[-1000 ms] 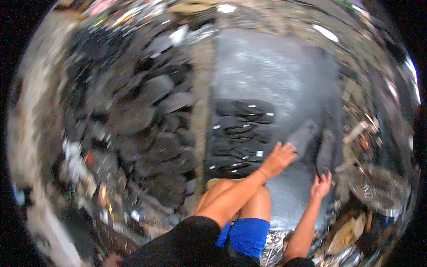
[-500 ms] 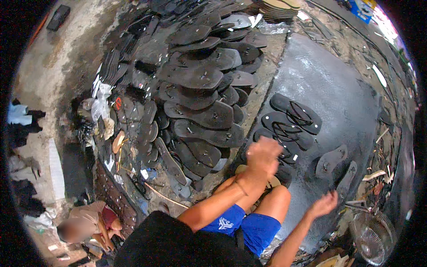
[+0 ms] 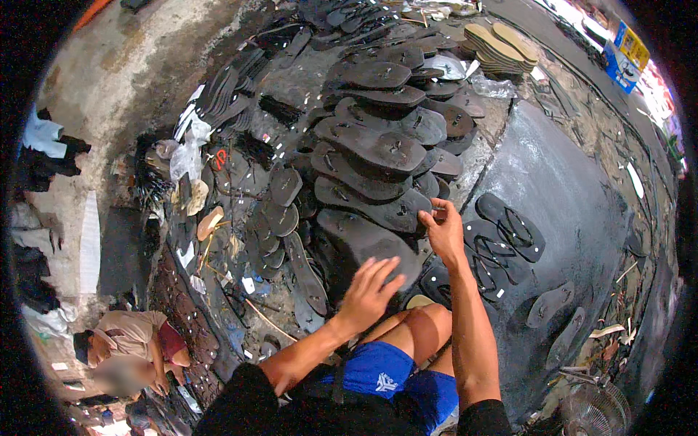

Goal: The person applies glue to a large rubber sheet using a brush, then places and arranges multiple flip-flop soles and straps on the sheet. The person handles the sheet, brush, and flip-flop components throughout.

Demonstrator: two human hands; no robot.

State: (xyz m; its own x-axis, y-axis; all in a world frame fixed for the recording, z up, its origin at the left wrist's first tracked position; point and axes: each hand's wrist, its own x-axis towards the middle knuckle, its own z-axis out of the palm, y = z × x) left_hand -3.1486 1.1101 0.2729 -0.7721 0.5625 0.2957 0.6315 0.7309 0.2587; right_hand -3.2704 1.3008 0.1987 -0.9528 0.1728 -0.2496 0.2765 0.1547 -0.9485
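A large pile of black flip-flop soles (image 3: pixel 371 142) lies ahead of me, the soles overlapping in rows. My right hand (image 3: pixel 445 231) pinches the right end of one black sole (image 3: pixel 382 206) at the near side of the pile. My left hand (image 3: pixel 369 296) hovers, fingers apart and empty, over the near edge of a wide black sole (image 3: pixel 356 240). To the right, several flip-flops with thin black straps (image 3: pixel 515 232) lie grouped on a dark grey sheet (image 3: pixel 574 167). Two bare soles, one of them a dark grey sole (image 3: pixel 550 304), lie farther right on it.
Tan soles (image 3: pixel 502 49) stand stacked at the far right of the pile. A fan (image 3: pixel 596 410) is at the lower right. At the lower left, another person (image 3: pixel 134 338) sits low. Red-handled scissors (image 3: pixel 219 160) and a clear plastic bag (image 3: pixel 190 152) lie left of the pile.
My left hand has moved left from the strapped flip-flops to the pile. My right hand has come from the sheet's right side to a sole's end. The view has shifted left.
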